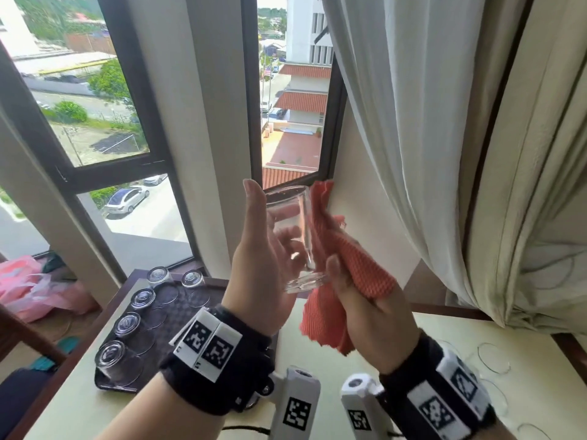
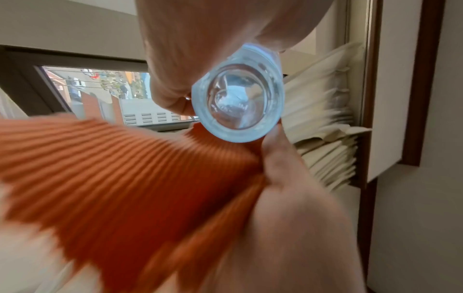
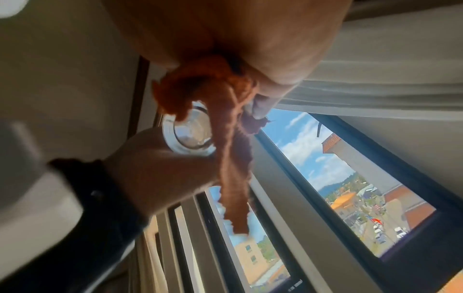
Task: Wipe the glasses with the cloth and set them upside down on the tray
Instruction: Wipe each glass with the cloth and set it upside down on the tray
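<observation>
Right hand (image 1: 374, 315): gripping the orange cloth (image 1: 352, 268), thumb pinching it against the palm, and pressing it to the glass's side.
Left hand (image 1: 263, 274): holding the clear glass (image 1: 293, 239), fingers curling round its far side, thumb pointing up.
Glass: being held upright in the air above the table (image 1: 381, 360), base toward the person.
Tray (image 1: 178, 315): lying on the table's left part, carrying five glasses (image 1: 127, 325) standing upside down.
Window (image 1: 95, 100): standing beyond, with the curtain (image 1: 444, 122) hanging at right.

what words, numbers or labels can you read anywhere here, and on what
No readable words, numbers or brands.
Wristbands and the white wrist camera mounts carry black-and-white square code markers, patterns only, no letters.
Glass, cloth and tray: unmarked.
Outdoor signs: too small to read.
</observation>
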Demonstrator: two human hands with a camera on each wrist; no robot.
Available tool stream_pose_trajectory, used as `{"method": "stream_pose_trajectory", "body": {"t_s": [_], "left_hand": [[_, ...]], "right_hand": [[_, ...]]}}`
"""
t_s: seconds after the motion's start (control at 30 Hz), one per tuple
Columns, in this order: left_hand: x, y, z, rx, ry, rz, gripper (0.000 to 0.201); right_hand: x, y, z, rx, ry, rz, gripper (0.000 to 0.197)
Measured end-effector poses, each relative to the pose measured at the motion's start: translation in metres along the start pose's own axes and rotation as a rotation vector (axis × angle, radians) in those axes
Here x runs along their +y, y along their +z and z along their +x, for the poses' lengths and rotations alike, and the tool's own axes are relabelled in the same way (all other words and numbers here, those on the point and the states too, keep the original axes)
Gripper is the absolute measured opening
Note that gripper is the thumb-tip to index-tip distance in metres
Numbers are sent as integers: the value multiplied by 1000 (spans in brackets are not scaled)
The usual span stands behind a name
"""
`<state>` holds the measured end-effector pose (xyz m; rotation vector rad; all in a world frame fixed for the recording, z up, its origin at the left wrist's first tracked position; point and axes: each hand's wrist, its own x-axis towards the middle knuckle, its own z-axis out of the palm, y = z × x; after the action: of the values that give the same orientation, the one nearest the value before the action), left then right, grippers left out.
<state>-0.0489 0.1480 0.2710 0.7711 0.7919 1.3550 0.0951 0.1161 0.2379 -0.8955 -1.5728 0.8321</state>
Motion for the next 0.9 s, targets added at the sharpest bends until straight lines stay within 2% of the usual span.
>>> {"method": "stream_pose_trajectory", "body": {"t_s": [0.07, 0.17, 0.23, 0.3, 0.4, 0.5, 0.57, 0.67, 0.77, 0.83, 0.9], "left_hand": [[-3, 4, -1, -23, 14, 3, 87], [-8, 4, 0, -67, 30, -50, 70], [-4, 1, 3, -116, -15, -118, 60], [1, -6, 5, -150, -38, -87, 68], [7, -5, 1, -49, -17, 4, 86], [3, 0, -5, -24, 16, 38, 95], [0, 6, -6, -32, 23, 18, 95], [-5, 9, -4, -66, 48, 48, 82], [-1, 5, 2, -90, -7, -22, 69], [4, -2, 5, -41, -4, -37, 77], [8, -3, 6, 13, 35, 8, 89]], "right_hand": [[-11, 2, 12, 7, -59, -19, 39], [-24, 12, 16, -39, -332, -149, 47], [-18, 15, 7, -90, -430, -244, 47], [-2, 14, -9, -107, -431, -286, 49], [12, 11, -21, -59, -333, -179, 48], [2, 7, -7, 79, -179, -137, 46], [-9, 5, 7, 89, -142, -110, 44], [-22, 8, 20, 74, -257, -153, 47], [-16, 12, 7, -33, -389, -182, 46], [-3, 11, -9, -52, -390, -211, 47], [3, 8, -17, -12, -346, -188, 49]]}}
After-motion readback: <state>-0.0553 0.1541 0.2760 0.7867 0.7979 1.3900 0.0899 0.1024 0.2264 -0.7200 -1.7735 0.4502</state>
